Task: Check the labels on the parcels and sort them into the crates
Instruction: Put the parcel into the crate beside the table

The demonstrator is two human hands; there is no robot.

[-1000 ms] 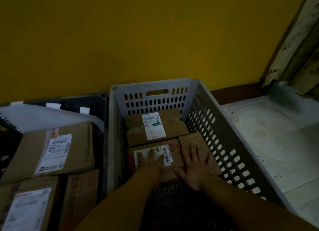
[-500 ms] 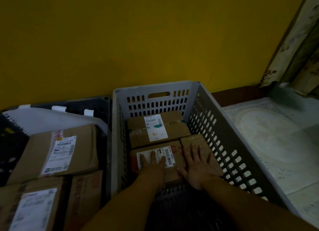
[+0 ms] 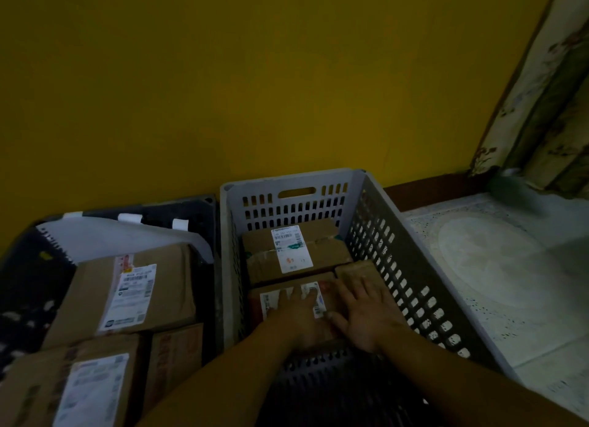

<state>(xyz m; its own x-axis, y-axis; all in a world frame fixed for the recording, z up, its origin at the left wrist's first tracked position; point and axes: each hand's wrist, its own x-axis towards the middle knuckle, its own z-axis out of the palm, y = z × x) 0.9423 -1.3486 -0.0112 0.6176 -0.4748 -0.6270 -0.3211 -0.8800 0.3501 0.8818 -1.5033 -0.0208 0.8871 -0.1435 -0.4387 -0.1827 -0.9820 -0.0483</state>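
Note:
A grey slotted crate (image 3: 414,267) stands against the yellow wall. Inside it, a brown parcel (image 3: 325,251) with a white label lies at the far end. In front of that lies a second labelled parcel (image 3: 269,299), and a small plain brown parcel (image 3: 353,269) sits to its right. My left hand (image 3: 296,315) lies flat on the labelled near parcel, fingers straight. My right hand (image 3: 366,312) rests flat across the small brown parcel and the near parcel's right edge, fingers spread.
A black crate (image 3: 204,206) on the left holds several labelled cardboard parcels (image 3: 134,296) and a white bag (image 3: 121,238). Pale patterned floor (image 3: 494,267) lies to the right, with a curtain (image 3: 548,92) in the far right corner.
The view has tilted slightly, so the crates sit lower in frame. Both hands stay flat on the same parcels; the left has slid a little further over the label.

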